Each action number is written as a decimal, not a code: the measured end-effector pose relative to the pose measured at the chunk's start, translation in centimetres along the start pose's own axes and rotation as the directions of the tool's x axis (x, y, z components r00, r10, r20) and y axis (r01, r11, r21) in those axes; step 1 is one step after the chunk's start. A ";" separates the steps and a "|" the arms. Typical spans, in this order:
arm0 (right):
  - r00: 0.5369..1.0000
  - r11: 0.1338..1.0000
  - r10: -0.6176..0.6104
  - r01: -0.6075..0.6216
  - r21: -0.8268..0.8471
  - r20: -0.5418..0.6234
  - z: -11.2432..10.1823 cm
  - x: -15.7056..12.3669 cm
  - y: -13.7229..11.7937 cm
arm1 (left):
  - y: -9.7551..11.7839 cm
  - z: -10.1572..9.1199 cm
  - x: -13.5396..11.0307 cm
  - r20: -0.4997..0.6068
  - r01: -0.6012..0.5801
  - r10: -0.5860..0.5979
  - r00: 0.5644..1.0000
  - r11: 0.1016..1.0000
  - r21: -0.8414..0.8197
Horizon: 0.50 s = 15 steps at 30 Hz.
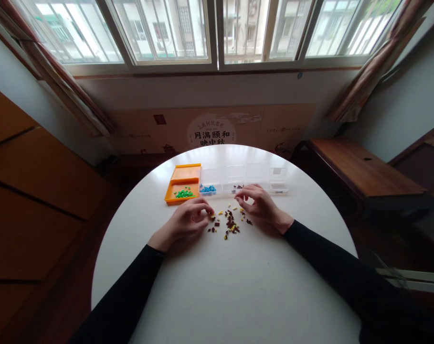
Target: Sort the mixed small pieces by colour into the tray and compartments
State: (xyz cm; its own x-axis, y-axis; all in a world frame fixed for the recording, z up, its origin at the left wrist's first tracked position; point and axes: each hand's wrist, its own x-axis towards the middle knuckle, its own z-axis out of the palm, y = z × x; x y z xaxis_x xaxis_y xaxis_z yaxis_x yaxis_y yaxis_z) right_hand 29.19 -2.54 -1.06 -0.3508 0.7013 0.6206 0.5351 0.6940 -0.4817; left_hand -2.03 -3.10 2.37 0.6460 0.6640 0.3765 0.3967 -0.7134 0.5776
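From the head view, a scatter of brown and yellow pieces [229, 222] lies on the round white bench [217, 286] between the two hands, too small to tell which way any one points. The left hand [188, 220] is curled, fingertips pinched at the scatter's left edge; the right hand [261, 206] arches over its right edge, and whether either holds a piece I cannot tell. Behind them the clear box [256, 173] runs left to right, blue pieces [207, 189] in its left end, just beside an orange tray [186, 174] of green pieces [184, 193].
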 end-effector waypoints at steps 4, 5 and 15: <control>1.000 1.000 0.005 -0.005 0.014 0.012 0.0 0.0 0.0 | -0.5 0.0 -0.1 -0.021 0.022 -0.021 1.000 1.000 0.011; 1.000 1.000 0.008 -0.008 0.015 0.014 0.0 0.0 0.0 | -0.6 0.0 -0.1 -0.020 0.023 -0.022 1.000 1.000 0.017; 0.999 0.999 -0.031 0.031 0.019 0.015 0.0 0.0 -0.6 | -1.3 1.2 0.0 -0.099 0.070 -0.072 0.992 0.997 -0.022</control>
State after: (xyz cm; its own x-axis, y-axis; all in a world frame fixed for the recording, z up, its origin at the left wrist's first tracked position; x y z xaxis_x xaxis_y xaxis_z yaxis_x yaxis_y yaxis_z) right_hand 28.84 -2.91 -0.76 -0.3791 0.6815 0.6260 0.5093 0.7185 -0.4737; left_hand -1.76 -2.51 0.74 0.5478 0.7327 0.4039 0.4265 -0.6599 0.6186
